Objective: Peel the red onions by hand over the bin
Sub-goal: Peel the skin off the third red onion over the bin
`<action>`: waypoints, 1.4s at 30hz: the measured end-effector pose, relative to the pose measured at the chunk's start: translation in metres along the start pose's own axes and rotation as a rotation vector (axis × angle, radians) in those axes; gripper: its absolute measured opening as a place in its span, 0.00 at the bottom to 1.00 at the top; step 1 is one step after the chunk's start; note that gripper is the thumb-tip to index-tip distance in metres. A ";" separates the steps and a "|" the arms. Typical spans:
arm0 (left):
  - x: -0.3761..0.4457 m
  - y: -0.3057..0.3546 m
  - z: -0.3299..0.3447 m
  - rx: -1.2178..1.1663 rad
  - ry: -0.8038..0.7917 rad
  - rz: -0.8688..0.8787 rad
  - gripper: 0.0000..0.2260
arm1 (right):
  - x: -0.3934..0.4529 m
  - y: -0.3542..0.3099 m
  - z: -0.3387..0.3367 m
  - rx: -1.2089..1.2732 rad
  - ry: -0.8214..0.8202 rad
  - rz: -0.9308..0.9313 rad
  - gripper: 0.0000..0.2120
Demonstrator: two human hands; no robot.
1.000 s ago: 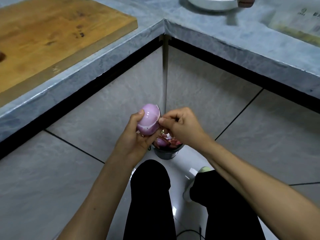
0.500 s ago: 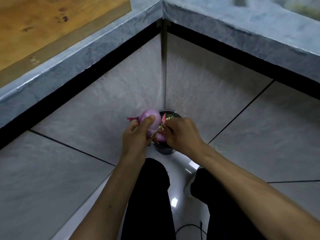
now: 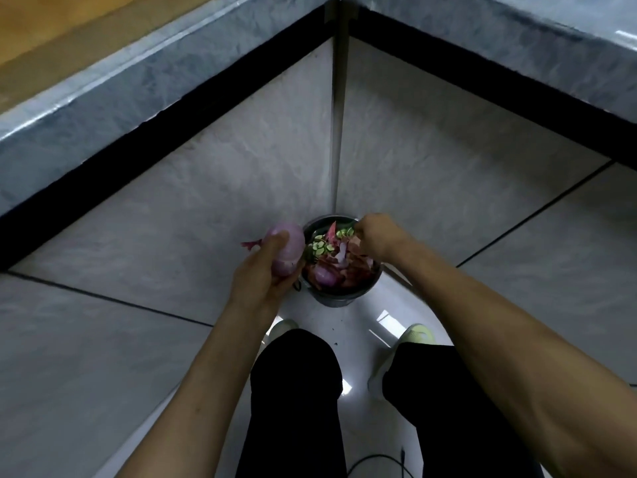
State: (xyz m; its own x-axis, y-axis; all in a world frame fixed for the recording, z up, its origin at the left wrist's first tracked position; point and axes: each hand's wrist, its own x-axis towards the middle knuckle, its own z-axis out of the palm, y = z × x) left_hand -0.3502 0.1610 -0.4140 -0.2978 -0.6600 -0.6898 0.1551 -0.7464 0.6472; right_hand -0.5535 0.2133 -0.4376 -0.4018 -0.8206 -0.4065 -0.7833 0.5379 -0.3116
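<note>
A pale purple peeled red onion [image 3: 287, 248] sits in my left hand [image 3: 267, 274], held just left of the bin, with a shred of red skin sticking out at its left. The small dark round bin [image 3: 339, 294] stands on the floor in the corner, filled with red onion skins and green vegetable slices. My right hand [image 3: 377, 236] hovers over the bin's far right rim with fingers curled downward; whether it still holds a piece of skin is hidden.
Grey stone counter edges [image 3: 138, 88] run along the top left and top right, meeting at a corner above the bin. A wooden cutting board [image 3: 44, 25] lies on the left counter. My legs and pale shoes [image 3: 417, 334] stand right behind the bin. A black cable [image 3: 379, 460] lies on the floor.
The view has tipped down toward the floor. My hands have separated: the left drew the onion to the bin's left, and the right moved away over the bin.
</note>
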 end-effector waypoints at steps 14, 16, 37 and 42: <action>-0.001 0.016 0.005 -0.014 -0.113 -0.041 0.10 | 0.014 -0.005 -0.011 0.148 0.194 0.152 0.07; -0.003 0.017 0.008 -0.012 -0.116 -0.039 0.08 | 0.014 -0.005 -0.013 0.164 0.164 0.131 0.07; 0.010 0.008 0.039 -0.010 -0.149 -0.042 0.08 | -0.016 -0.008 -0.022 0.512 -0.011 -0.305 0.11; 0.008 0.006 0.046 0.035 -0.178 -0.021 0.07 | -0.016 -0.006 -0.024 0.372 0.075 -0.375 0.06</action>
State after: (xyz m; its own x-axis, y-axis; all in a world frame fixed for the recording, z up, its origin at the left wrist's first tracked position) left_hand -0.3951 0.1551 -0.4006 -0.4633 -0.6161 -0.6371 0.1155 -0.7547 0.6459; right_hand -0.5539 0.2186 -0.4090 -0.1704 -0.9738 -0.1504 -0.6637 0.2262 -0.7129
